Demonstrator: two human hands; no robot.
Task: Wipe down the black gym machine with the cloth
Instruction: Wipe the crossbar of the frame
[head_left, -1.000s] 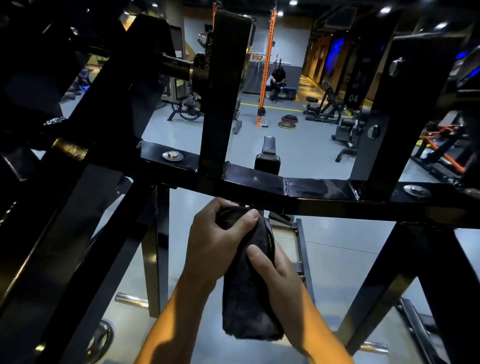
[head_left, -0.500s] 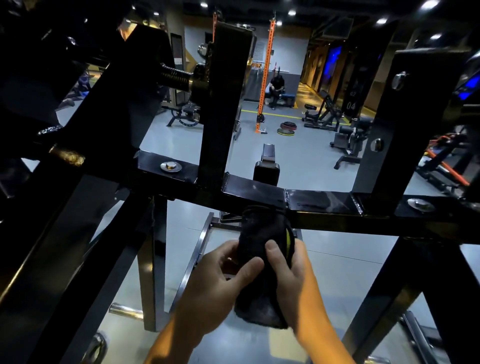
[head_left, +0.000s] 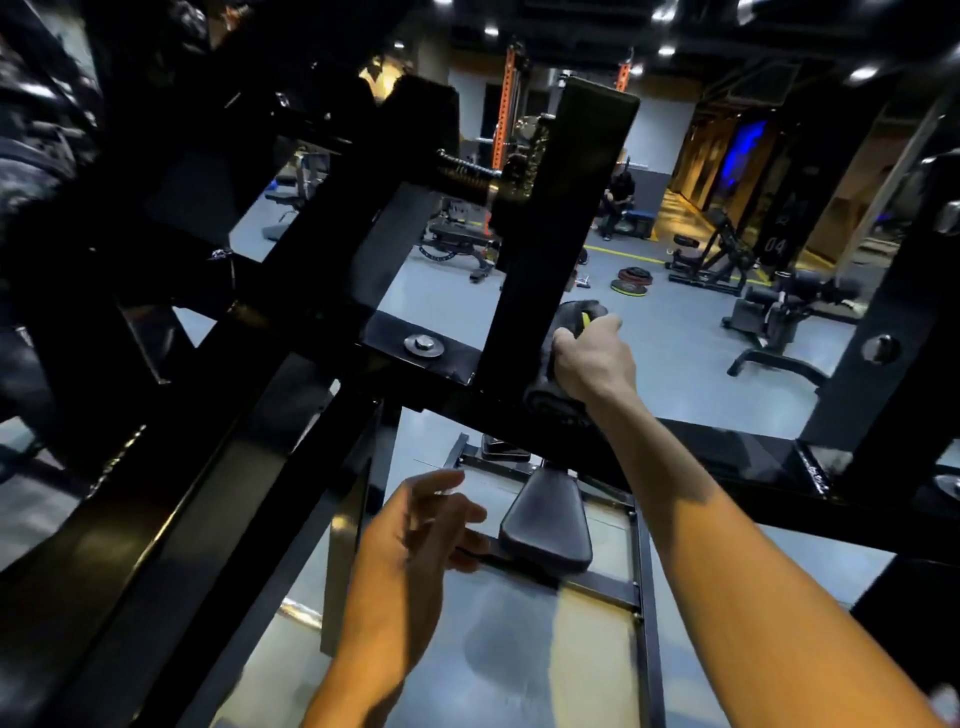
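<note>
Your right hand's fingers (head_left: 563, 345) curl round the dark cloth (head_left: 553, 400), pressing it where upright post (head_left: 550, 249) meets crossbar (head_left: 727, 457), frame centre, ready to wipe; your left hand (head_left: 415, 530) hangs loose and empty below.

Gym machine (head_left: 561, 218) frame: glossy black, pale blue-white glints along edges. Bolt washer (head_left: 424, 345) on crossbar: dull silver-grey. Threaded rod (head_left: 465, 174): dark metal, ribbed pattern. Cloth (head_left: 558, 400): charcoal black, fuzzy texture, small yellow tag at top (only bright spot on it). Seat pad (head_left: 548, 525) below: matte black. Floor (head_left: 691, 358): pale blue-grey, yellow line far back, warm yellowish patch near bottom. Rack uprights (head_left: 503, 104) behind: orange. Far wall light (head_left: 740, 150): deep blue. Pillar (head_left: 774, 244): black, pale "04".
</note>
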